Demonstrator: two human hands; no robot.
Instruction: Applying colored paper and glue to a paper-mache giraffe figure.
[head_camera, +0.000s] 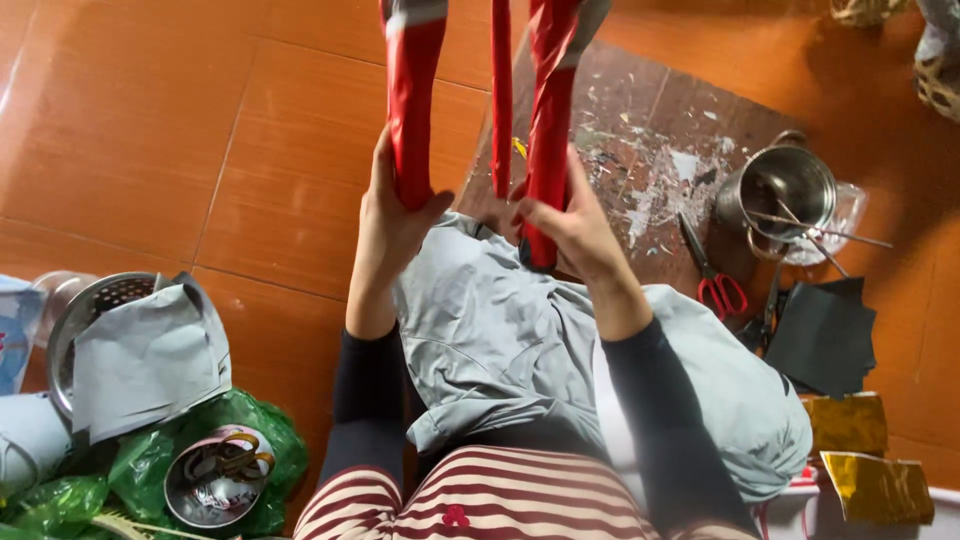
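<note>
Glossy red-wrapped frame rods (548, 120)

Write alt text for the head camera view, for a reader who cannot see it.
Seen from above, a seated person's left hand and right hand each grip a red paper-wrapped strut of a frame held over the lap. Red-handled scissors and a metal pot sit on a paint-flecked wooden board over orange floor tiles.
</note>
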